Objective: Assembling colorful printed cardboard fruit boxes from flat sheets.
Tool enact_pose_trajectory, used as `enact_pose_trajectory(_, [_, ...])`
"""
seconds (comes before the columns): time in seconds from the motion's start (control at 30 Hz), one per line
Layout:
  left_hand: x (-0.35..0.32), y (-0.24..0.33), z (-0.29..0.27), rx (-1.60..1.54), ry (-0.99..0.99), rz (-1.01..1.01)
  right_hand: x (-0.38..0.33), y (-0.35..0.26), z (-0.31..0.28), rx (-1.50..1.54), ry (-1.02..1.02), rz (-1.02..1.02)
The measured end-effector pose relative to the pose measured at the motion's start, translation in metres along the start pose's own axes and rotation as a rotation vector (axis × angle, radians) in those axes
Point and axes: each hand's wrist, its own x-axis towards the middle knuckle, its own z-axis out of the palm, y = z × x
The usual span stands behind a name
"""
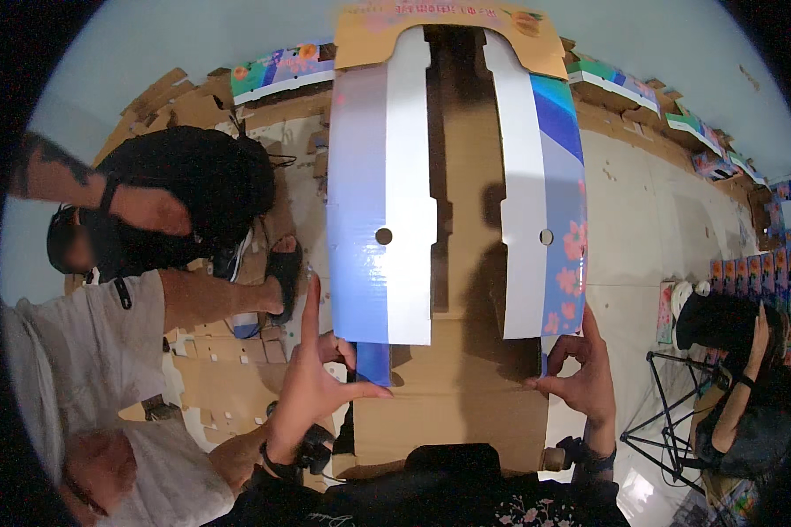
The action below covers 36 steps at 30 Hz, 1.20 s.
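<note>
A long cardboard box (358, 189) reached from the centre of view up to 12 o'clock, brown inside, its two blue-and-white long flaps parted by a gap, an orange end flap (457, 16) at the far end. What carried it was hidden.

At the box's 7 o'clock corner, the left hand (312, 378) pinched a blue tab (372, 364) narrowly, thumb inside, index finger straight along the outer wall. At its 5 o'clock corner, the right hand (589, 378) mirrored that grip, thumb and fingers closed on the wall.

The box looked light, fairly stiff along its walls but bendable at the creases; the glossy print might have been a little slippery. The double-layered corners seemed the soundest hold; the thin, notched inner edges of the flaps looked easier to crumple.
</note>
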Motion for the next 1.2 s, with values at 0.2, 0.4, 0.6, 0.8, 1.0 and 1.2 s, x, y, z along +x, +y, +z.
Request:
enact_pose_trajectory(0.2, [0.021, 0.023, -0.018, 0.142, -0.140, -0.019, 0.015, -0.019, -0.006, -0.105, -0.099, 0.112])
enact_pose_trajectory(0.4, [0.027, 0.049, -0.015, 0.293, -0.016, -0.112, 0.024, -0.049, -0.005, -0.299, -0.013, 0.157])
enact_pose_trajectory(0.6, [0.034, 0.052, -0.017, 0.503, 0.062, 0.056, 0.038, -0.053, -0.001, -0.342, 0.142, -0.023])
enact_pose_trajectory(0.8, [0.022, 0.041, -0.014, 0.577, 0.142, 0.214, 0.016, -0.044, -0.006, -0.623, 0.029, -0.024])
enact_pose_trajectory(1.0, [-0.024, 0.037, -0.018, 0.403, -0.075, -0.018, -0.024, -0.035, -0.005, -0.389, -0.052, 0.070])
enact_pose_trajectory(1.2, [-0.052, 0.023, -0.027, 0.286, -0.270, 0.125, -0.059, -0.027, -0.031, -0.210, -0.208, 0.111])
